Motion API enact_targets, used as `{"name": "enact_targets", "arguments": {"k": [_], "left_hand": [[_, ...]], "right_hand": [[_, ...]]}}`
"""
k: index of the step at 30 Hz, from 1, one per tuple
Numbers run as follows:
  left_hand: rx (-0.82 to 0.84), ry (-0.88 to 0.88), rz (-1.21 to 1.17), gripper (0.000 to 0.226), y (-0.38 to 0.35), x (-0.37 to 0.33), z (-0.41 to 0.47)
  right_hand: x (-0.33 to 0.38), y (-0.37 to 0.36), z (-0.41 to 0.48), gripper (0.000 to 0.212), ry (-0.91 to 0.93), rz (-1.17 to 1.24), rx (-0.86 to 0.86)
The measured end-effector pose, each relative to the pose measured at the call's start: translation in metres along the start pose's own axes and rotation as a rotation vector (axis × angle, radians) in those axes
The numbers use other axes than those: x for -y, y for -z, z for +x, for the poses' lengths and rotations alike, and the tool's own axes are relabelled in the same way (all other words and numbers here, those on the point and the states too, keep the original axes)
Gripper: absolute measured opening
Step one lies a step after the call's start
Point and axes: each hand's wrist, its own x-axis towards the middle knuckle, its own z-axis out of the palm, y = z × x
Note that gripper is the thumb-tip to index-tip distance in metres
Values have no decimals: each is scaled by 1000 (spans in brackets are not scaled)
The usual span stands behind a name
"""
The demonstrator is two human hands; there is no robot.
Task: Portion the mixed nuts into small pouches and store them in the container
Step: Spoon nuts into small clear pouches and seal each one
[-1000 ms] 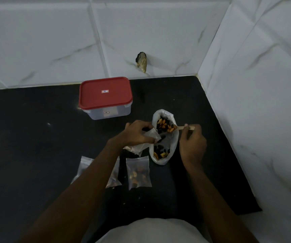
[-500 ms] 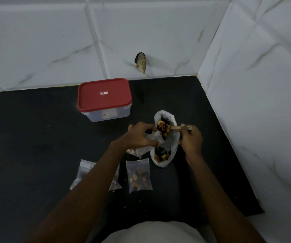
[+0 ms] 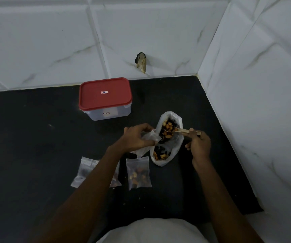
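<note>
Scooping is the step in hand. Filled pouches [image 3: 138, 172] lie toward the counter's [image 3: 27, 137] front edge, with the lidded container [image 3: 105, 93] near its back edge. The left hand [image 3: 137, 139] pinches an empty pouch [image 3: 150, 136] beside the nut bag [image 3: 167, 137]. The spoon [image 3: 183, 131] lies crosswise, bowl pointing left into the nuts, gripped by the right hand [image 3: 199, 146]. Next it should be lifted level and tipped into the pouch.
</note>
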Motion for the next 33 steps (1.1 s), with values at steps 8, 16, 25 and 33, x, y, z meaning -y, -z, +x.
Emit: {"name": "enact_targets", "arguments": {"k": [8, 16, 25, 33], "left_hand": [[-38, -11, 14, 45, -3, -7, -2], [-34, 4, 102, 50, -5, -9, -3], [4, 16, 61, 51, -10, -8, -6], [13, 25, 60, 51, -10, -7, -6]], "right_hand": [[1, 12, -8, 16, -64, 93, 20], [3, 25, -10, 16, 197, -198, -85], [7, 5, -17, 14, 313, -442, 18], [27, 28, -13, 9, 419, -617, -25]]}}
